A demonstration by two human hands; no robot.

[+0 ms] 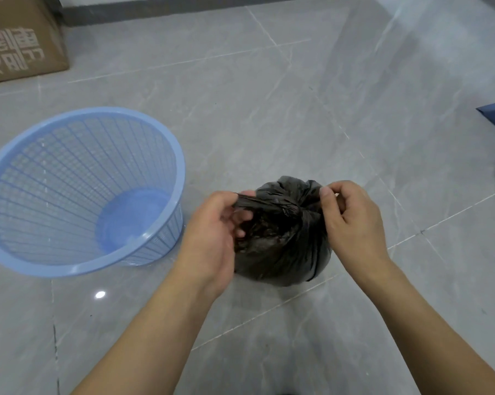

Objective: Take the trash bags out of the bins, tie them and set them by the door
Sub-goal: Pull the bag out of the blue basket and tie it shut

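Both hands (212, 235) (351, 223) at black trash bag (283, 252) — apparently knotted — beside blue bin (69, 260)

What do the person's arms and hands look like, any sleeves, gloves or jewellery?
Both forearms are bare as far as the view shows: no sleeves in sight. The left hand and right hand wear no gloves, and no rings, watch or bands show on fingers or wrists.

Bright, even light; glare on floor (100, 294)
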